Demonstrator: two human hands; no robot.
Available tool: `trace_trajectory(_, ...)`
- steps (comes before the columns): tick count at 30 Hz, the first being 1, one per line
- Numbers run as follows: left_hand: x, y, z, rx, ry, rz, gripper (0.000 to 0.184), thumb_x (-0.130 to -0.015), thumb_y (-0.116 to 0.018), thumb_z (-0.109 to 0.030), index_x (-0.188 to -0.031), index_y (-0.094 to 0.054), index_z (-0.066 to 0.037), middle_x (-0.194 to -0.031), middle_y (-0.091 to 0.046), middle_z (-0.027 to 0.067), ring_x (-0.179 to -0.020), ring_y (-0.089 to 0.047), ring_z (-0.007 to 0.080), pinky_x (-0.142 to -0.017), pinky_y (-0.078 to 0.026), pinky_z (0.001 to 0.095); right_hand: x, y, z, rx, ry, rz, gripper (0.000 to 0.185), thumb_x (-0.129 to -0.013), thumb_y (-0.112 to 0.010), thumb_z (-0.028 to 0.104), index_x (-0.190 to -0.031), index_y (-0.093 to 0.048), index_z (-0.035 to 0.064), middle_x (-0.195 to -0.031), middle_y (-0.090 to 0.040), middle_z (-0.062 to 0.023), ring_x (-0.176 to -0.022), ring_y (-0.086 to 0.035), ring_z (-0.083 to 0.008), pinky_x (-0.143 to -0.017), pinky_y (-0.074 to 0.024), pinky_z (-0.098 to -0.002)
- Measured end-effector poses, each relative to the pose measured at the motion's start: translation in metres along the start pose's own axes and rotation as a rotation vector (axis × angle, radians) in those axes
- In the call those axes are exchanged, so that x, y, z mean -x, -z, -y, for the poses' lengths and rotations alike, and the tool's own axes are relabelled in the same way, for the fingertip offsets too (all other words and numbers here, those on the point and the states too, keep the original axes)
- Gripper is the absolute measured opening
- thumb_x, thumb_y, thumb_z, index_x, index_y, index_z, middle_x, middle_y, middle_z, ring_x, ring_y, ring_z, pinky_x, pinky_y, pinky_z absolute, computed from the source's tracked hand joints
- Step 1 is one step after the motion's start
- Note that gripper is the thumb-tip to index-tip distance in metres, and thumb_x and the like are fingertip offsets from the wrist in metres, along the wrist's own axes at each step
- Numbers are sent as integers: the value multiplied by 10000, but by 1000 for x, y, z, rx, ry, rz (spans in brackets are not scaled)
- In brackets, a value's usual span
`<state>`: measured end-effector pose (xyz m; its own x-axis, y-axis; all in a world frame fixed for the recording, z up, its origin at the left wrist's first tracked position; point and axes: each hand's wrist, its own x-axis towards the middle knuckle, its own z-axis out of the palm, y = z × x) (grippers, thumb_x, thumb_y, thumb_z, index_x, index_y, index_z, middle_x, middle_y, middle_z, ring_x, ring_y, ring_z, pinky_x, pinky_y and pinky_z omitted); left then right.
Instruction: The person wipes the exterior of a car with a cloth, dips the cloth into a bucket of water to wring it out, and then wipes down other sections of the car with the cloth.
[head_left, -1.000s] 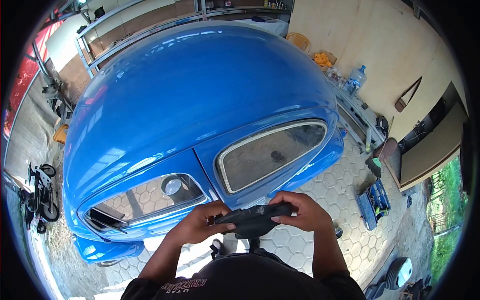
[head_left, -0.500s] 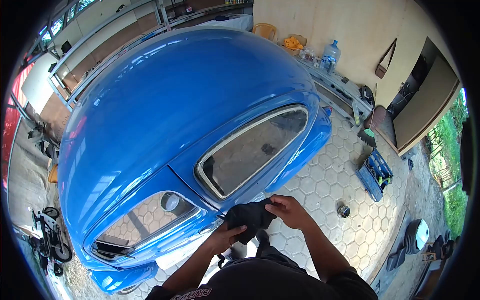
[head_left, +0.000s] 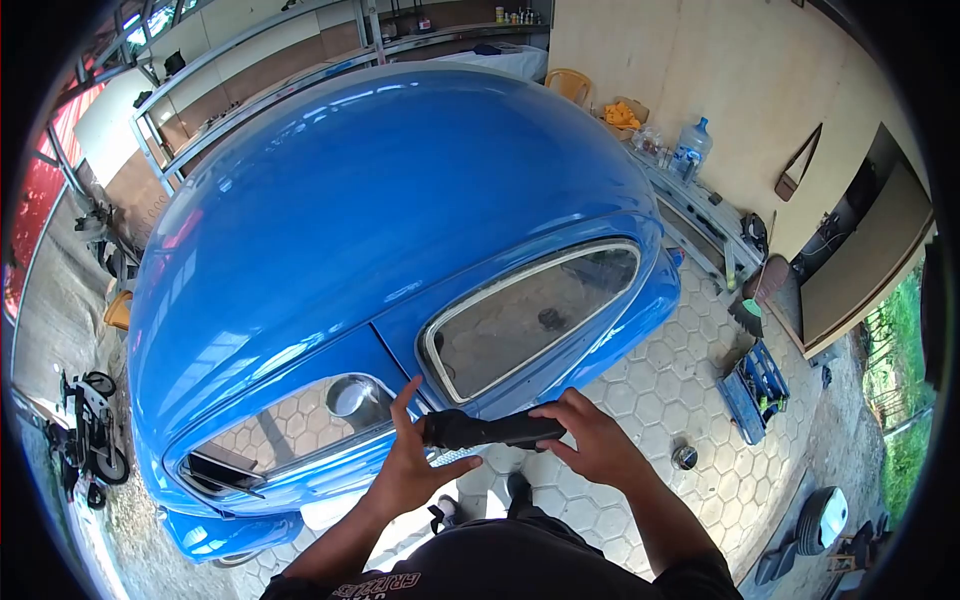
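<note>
A black item, perhaps a folded cloth or pouch (head_left: 490,430), is held level in front of my body, beside the door of a blue car (head_left: 400,190). My right hand (head_left: 595,440) pinches its right end between thumb and fingers. At its left end is my left hand (head_left: 408,460), with thumb and index finger spread wide apart and the item's end near the palm. Behind the item are the car's side windows (head_left: 530,310), the rear one in a pale frame.
A blue toolbox (head_left: 750,395) and a small round can (head_left: 685,457) stand on the paving at the right. Farther right lies a wheel (head_left: 822,520). A motorcycle (head_left: 95,430) is at the far left. A metal bench (head_left: 690,215) runs along the wall.
The black item has gone from a bunched, hanging shape to a narrow, level one. My left hand has opened its thumb and index finger. The camera view has shifted.
</note>
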<state>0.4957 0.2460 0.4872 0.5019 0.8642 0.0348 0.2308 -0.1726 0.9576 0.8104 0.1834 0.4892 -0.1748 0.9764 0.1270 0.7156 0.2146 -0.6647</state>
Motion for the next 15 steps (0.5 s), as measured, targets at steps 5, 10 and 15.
trace_trajectory(5, -12, 45, -48, -672, -145, -42, 220, -980, -920, -149, -1181, -888, -63, -1072, -666, 156, -923, -781, 328, -789, -629, 450, -64, 24, 10, -89, 134, -24, 236, -1024, -835, 83, -1249, -766, 102, -1271, -604, -98, -1169, -731, -313, -935, -643, -456)
trace_trajectory(10, -56, 100, -104, -737, -219, -480, 407, -1000, -904, -122, -1385, -790, -53, -1337, -699, 186, -1204, -729, 339, -989, -593, 467, -186, 29, 86, -286, 452, -674, 486, -1051, -803, 46, -1517, -667, 61, -1415, -615, -155, -1380, -669, -381, -1090, -626, -481)
trace_trajectory(15, -74, 153, -95, -948, -479, -832, 598, -1081, -824, -195, -1624, -615, -59, -1622, -619, 219, -1543, -570, 434, -1239, -458, 547, -244, -73, 98, 243, 669, -433, 849, -1063, -754, 600, -1731, -547, 118, -1797, -472, -186, -1711, -373, -452, -1406, -178, -703)
